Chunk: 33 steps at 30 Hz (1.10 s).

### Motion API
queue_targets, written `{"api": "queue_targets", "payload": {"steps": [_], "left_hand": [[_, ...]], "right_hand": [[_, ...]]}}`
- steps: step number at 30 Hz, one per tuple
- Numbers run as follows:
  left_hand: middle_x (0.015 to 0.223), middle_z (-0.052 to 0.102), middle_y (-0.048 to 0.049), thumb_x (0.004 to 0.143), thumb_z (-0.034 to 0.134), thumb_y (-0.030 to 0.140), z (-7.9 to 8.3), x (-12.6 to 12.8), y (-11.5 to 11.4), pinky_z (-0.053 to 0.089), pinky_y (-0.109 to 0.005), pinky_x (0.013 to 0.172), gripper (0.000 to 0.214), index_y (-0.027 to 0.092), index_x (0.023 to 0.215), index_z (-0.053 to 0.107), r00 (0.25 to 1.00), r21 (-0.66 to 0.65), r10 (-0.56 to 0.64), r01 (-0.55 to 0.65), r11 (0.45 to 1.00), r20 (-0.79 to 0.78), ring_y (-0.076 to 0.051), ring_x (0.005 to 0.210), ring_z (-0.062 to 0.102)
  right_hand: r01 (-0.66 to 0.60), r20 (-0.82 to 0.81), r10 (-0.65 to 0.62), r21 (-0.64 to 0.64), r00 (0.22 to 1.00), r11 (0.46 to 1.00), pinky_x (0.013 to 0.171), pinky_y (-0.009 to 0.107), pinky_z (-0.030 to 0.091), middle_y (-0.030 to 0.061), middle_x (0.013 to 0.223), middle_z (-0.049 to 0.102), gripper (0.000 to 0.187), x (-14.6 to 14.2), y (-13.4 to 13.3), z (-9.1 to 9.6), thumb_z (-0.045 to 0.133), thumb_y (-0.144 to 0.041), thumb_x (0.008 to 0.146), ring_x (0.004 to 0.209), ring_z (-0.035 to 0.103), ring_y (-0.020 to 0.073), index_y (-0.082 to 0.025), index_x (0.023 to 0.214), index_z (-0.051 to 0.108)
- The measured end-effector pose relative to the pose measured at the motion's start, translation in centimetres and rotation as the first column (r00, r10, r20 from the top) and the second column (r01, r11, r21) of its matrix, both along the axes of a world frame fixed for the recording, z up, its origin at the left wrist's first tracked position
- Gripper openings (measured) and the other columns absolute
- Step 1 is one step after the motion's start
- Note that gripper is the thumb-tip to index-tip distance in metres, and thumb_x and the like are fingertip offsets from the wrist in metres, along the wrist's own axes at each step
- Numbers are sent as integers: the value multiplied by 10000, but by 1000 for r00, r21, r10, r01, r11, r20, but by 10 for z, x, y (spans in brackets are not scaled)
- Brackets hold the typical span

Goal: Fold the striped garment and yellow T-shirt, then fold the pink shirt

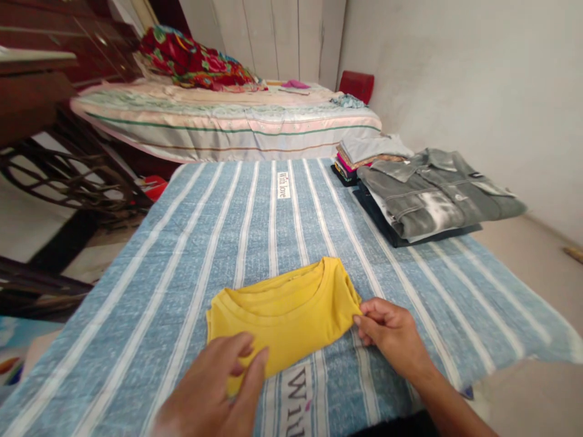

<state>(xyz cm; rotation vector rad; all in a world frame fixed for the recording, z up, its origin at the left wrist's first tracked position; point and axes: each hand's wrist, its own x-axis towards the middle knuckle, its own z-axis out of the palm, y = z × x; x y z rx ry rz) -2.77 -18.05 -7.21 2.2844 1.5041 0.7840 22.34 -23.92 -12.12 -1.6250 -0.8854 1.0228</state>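
A yellow T-shirt [291, 328], folded into a compact bundle with its round neckline facing away from me, lies on the blue striped bedsheet [200, 243]. At the shirt's right edge, my right hand [387, 331] pinches the fabric between thumb and fingers. Over the near left corner of the shirt hovers my left hand [214, 388], slightly blurred, thumb and fingers apart. Whether its fingertips touch the cloth I cannot tell. Part of the shirt's left side is hidden behind that hand.
At the right, a folded grey denim jacket [437, 191] tops dark garments. Behind it sits a smaller stack of folded clothes [359, 155]. A second bed [228, 124] with a red floral blanket [195, 60] stands beyond. A sewing machine table [36, 103] is at left.
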Motion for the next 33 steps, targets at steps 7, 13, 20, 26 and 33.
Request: {"api": "queue_targets", "payload": {"steps": [7, 13, 20, 26, 33], "left_hand": [[969, 581, -23, 801, 439, 77, 10, 122, 36, 485, -282, 763, 193, 204, 927, 511, 669, -142, -715, 703, 697, -202, -164, 914, 558], [893, 531, -14, 848, 436, 136, 2, 121, 46, 458, -262, 652, 92, 201, 879, 493, 613, -213, -702, 679, 703, -363, -152, 782, 542], [817, 520, -5, 897, 369, 143, -11, 106, 38, 416, -243, 598, 150, 210, 931, 498, 702, -80, -630, 645, 760, -333, -135, 703, 527], [770, 493, 1, 901, 363, 125, -15, 103, 34, 391, -230, 565, 178, 200, 790, 479, 679, -65, -669, 685, 726, -302, -114, 638, 490], [834, 526, -6, 883, 364, 87, -23, 102, 33, 445, -254, 631, 155, 204, 859, 463, 659, -63, -714, 723, 688, -235, -138, 709, 525]], "right_hand": [[-112, 525, -7, 194, 851, 975, 531, 226, 408, -19, 603, 597, 125, -3, -4, -12, 473, -201, 836, 531, 557, 114, -207, 774, 581], [-210, 587, 30, 240, 809, 948, 555, 216, 419, 2, 661, 630, 154, 0, -1, -11, 436, -164, 864, 563, 577, 111, -204, 796, 568], [-213, 556, 55, 224, 830, 951, 513, 206, 385, -37, 614, 564, 79, 3, 1, -8, 468, -182, 863, 516, 518, 95, -209, 882, 540], [-312, 610, 102, 249, 786, 917, 556, 224, 382, -13, 645, 570, 148, 7, -1, -7, 407, -159, 894, 572, 529, 109, -203, 856, 543], [-374, 640, 161, 211, 751, 903, 574, 229, 395, -1, 673, 591, 147, 11, -1, -5, 407, -157, 903, 602, 558, 121, -190, 910, 551]]}}
